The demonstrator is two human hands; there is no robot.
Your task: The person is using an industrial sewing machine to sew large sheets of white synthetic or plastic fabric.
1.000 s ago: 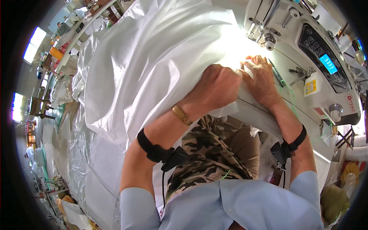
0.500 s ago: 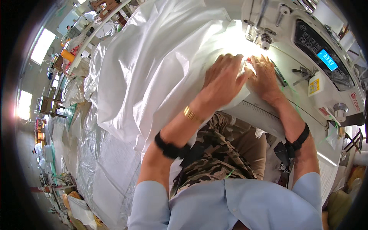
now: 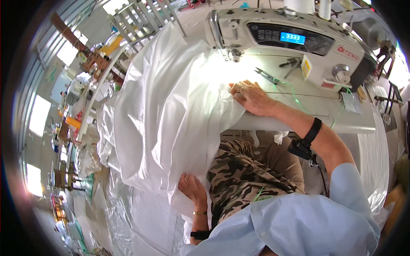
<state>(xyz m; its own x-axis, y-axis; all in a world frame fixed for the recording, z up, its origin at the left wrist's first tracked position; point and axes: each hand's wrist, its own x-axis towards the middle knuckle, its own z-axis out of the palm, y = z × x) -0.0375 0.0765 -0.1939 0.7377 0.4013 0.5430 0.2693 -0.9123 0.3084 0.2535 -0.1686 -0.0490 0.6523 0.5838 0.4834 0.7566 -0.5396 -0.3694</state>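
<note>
A large, glossy white woven sheet [image 3: 171, 115] hangs in folds off the left of the sewing table and down beside my legs. My right hand [image 3: 255, 97] rests at the table's front edge, its fingers bent and closed on the sheet's right edge. Low on the left, my left hand [image 3: 193, 188] is at the sheet's hanging part, fingers together and curled against the cloth. The sewing machine [image 3: 294, 40] stands beyond, its lit needle area [image 3: 232, 55] over the sheet's far end. Thread snips [image 3: 267, 76] lie on the table, right of the needle.
Green thread [image 3: 294, 96] trails from near the snips across the table [image 3: 341, 121]. A small dark tool [image 3: 290, 63] lies by the machine's base. Metal railings [image 3: 136, 21] stand behind the sheet. Clear plastic sheeting [image 3: 128, 213] covers the lower left.
My left hand has left the needle area and dropped to the hanging sheet at lower left. My right hand stays by the table edge. The view has turned, showing more of the machine.
</note>
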